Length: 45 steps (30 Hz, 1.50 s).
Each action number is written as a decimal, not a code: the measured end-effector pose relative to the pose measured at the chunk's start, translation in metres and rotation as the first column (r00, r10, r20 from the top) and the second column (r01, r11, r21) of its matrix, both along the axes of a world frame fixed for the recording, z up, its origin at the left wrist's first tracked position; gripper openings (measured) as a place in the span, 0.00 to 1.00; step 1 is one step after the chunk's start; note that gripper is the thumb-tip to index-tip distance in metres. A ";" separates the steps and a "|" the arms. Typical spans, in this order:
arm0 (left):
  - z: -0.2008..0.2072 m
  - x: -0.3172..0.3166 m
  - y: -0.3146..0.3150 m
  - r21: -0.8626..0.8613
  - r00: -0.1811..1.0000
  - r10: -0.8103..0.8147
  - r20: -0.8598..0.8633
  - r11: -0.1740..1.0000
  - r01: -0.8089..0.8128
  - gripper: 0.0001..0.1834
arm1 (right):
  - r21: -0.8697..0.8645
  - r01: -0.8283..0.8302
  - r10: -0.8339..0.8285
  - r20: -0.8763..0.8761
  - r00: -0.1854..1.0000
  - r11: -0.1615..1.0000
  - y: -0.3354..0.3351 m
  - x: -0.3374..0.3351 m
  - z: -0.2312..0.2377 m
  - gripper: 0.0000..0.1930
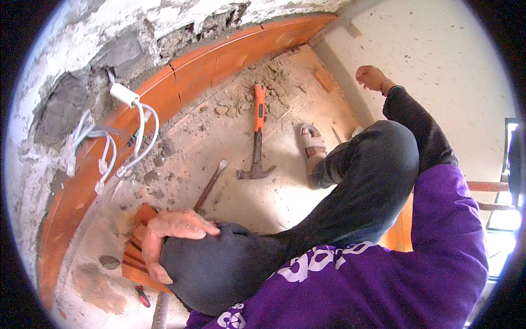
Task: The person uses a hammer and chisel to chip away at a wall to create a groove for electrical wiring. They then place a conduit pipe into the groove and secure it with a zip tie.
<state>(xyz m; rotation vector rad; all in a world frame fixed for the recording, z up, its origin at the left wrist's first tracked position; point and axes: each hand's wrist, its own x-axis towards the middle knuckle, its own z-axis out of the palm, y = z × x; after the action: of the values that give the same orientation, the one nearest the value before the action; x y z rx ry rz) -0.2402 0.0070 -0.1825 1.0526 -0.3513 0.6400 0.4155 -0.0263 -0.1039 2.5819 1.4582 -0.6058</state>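
Observation:
My left hand rests on my bent left knee, thumb apart from the curved fingers, with nothing in it. Out past my right knee, my right hand is raised with its fingers curled in; no object shows in it. A claw hammer with an orange and black handle lies on the floor between my legs, its head toward me. Nearer to my left hand lies a chisel-like metal bar with a pale, worn end. Both tools are apart from my hands.
White cables hang from a hole in the broken wall, above orange skirting tiles. Rubble lies along the wall's foot. Grooved orange tiles and a red-and-black handled tool lie beside my left knee. My sandalled foot is near the hammer.

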 end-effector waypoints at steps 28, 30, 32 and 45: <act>0.088 0.413 0.086 0.835 0.318 0.774 -0.548 0.478 0.273 0.37 | 0.321 0.681 0.214 -0.947 0.240 0.658 0.045 0.013 -0.144 0.20; 0.063 0.480 0.086 0.884 0.358 0.822 -0.443 0.335 0.326 0.37 | 0.405 0.651 0.299 -0.914 0.273 0.642 0.051 0.001 -0.132 0.20; 0.035 0.510 0.085 0.849 0.270 0.818 -0.508 0.422 0.318 0.35 | 0.505 0.553 0.347 -0.861 0.371 0.663 0.050 0.010 -0.118 0.20; -0.109 0.527 0.075 0.610 0.209 0.573 -0.792 0.729 0.312 0.20 | 0.223 0.939 0.391 -0.914 0.107 0.263 0.120 0.127 -0.089 0.13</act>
<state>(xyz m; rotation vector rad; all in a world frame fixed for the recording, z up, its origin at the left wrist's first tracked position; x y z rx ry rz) 0.2872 0.0821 -0.2912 2.0393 0.8029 -0.2013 0.5422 0.0940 -0.1932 3.7319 1.2556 -2.9775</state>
